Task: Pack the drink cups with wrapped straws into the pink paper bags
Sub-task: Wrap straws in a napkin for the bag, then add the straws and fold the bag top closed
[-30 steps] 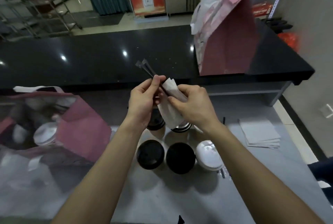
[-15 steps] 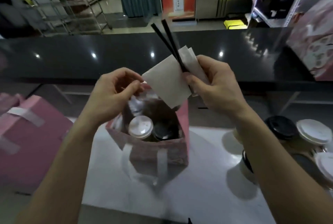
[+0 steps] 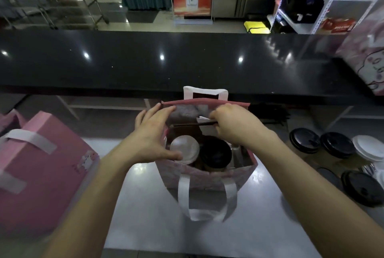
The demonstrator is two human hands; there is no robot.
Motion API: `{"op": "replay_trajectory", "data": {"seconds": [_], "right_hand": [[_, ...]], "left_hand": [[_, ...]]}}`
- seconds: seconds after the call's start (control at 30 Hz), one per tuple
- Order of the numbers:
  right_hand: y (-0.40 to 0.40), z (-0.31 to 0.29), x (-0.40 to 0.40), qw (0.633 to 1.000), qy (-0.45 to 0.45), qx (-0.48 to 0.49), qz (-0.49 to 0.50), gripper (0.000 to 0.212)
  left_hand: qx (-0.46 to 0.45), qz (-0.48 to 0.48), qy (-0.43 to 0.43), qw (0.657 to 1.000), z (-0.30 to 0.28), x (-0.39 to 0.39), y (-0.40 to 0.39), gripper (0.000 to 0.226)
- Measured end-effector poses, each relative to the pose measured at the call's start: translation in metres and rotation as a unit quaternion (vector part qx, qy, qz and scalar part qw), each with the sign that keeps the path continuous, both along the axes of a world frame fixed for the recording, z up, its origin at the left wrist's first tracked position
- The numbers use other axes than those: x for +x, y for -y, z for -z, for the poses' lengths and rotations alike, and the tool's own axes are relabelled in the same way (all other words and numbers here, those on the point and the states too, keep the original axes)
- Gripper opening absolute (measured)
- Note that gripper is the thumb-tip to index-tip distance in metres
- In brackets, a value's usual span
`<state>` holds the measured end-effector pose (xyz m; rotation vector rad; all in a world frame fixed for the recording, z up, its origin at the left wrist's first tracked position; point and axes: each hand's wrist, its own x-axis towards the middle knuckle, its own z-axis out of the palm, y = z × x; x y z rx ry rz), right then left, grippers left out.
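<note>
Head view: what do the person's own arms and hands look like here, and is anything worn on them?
Both forearms are bare up to the frame edge, with no sleeve showing. The left hand and right hand carry no glove, and no watch, ring or bracelet is visible. No markings can be made out.

head view, steeply down, close above bag [image 3: 204,174]
</note>
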<state>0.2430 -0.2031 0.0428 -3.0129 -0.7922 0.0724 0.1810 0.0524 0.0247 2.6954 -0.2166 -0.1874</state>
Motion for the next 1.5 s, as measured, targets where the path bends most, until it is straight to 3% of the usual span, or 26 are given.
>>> {"op": "replay_trajectory", "data": {"seconds": [0.23,0.37,0.47,0.53,0.67,0.77,0.87,0.97,1.07,1.23,1.5], "right_hand": [[-0.039,0.018,0.026,0.996,-0.017,-0.081,-0.036,0.025],[-0.031,0.023,0.025,0.997,-0.024,-0.064,-0.029,0.029],[-0.012,0.015,0.013,0.997,-0.027,0.065,-0.012,0.031],[0.006,0.011,-0.006,0.980,0.010,0.196,0.000,0.025],[0.051,0.020,-0.055,0.869,0.060,0.488,0.060,0.021],[0.091,0.037,-0.082,0.816,-0.013,0.568,0.108,0.045],[0.119,0.061,-0.090,0.795,-0.197,0.563,0.111,0.064],[0.117,0.076,-0.080,0.830,-0.290,0.467,0.095,0.077],[0.108,0.074,-0.057,0.861,-0.297,0.403,0.088,0.079],[0.110,0.060,-0.016,0.867,-0.307,0.384,0.074,0.078],[0.113,0.067,0.021,0.863,-0.310,0.397,0.031,0.078]], "left_hand": [[-0.051,0.033,-0.014,0.998,0.009,0.003,-0.010,0.149],[-0.071,0.036,0.005,0.997,0.011,0.005,-0.015,0.131],[-0.091,0.031,0.057,0.994,0.009,0.003,-0.015,0.102],[-0.138,0.025,0.096,0.986,0.008,-0.001,-0.021,0.093],[-0.267,0.016,0.063,0.961,0.014,-0.012,-0.045,0.116],[-0.288,0.021,-0.007,0.957,0.031,-0.015,-0.061,0.132],[-0.262,0.047,-0.069,0.962,0.045,-0.014,-0.060,0.136],[-0.237,0.060,-0.092,0.965,0.050,-0.004,-0.052,0.128],[-0.270,0.061,-0.099,0.956,0.048,0.013,-0.050,0.114],[-0.332,0.075,-0.139,0.930,0.043,0.037,-0.054,0.088],[-0.356,0.086,-0.143,0.919,0.040,0.068,-0.059,0.073]]}}
